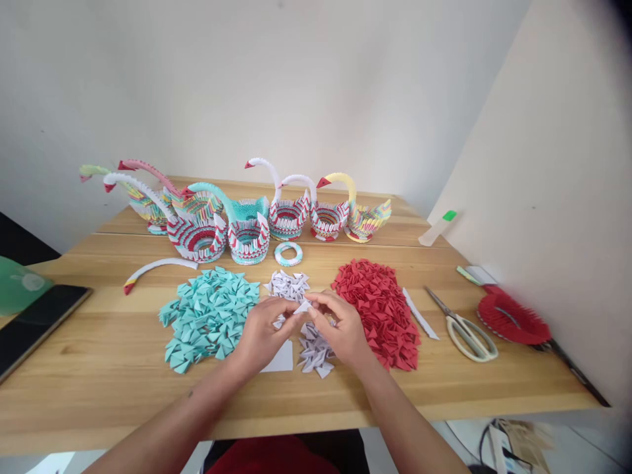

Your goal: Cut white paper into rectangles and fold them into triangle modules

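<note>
Between my fingertips is a small white folded paper piece (303,307), held up over the middle of the table. My left hand (269,327) pinches it from the left, and my right hand (340,327) pinches its other side. Beneath and around the hands lie white folded paper triangles (316,352), partly hidden by my fingers. A flat white paper sheet (280,359) shows under my left wrist. To the left spreads a heap of turquoise paper triangles (212,313); to the right, a heap of red paper triangles (378,309).
Several folded-paper swans (200,237) stand along the back. Before them lie a paper ring (288,254) and a loose white swan neck (162,264). Scissors (464,329) and a red paper piece (511,319) are at right. A phone (39,322) lies far left.
</note>
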A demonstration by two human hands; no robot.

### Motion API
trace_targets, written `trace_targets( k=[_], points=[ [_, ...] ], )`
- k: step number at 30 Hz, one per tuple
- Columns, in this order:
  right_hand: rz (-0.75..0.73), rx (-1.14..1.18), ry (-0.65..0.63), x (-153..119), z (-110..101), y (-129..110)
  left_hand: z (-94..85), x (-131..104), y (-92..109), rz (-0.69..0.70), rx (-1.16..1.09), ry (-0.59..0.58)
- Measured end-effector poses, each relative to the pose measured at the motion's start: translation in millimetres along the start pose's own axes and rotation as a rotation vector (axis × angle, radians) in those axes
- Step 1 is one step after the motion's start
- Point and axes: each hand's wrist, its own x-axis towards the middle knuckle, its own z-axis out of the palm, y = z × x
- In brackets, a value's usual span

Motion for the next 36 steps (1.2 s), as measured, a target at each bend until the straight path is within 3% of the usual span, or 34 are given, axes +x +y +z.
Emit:
trace_targets(
  k=[4,8,16,24,30,36],
  points=[
    [-0.079,-0.070,0.007,-0.7,0.8,1.5,0.3,1.7,2.3,-0.191,-0.205,-0.051],
    [-0.079,-0.094,0.024,-0.9,3.7,3.6,0.2,3.7,2.8,-0.251,-0.249,-0.055],
    [-0.138,-0.186,0.050,-1.2,7.0,3.7,2.5,0.9,4.0,-0.166,-0.033,-0.020],
    [-0.174,-0.214,0.057,-3.8,8.9,4.5,2.5,-0.1,1.7,-0.210,-0.203,-0.050],
    [-0.118,-0.119,0.038,-2.1,7.3,0.8,3.2,-0.3,4.1,-0.116,-0.089,-0.055],
    [-0.133,-0.162,0.010,-2.0,6.9,-0.8,2.4,0.3,6.8,-0.125,-0.055,-0.079]
  ],
)
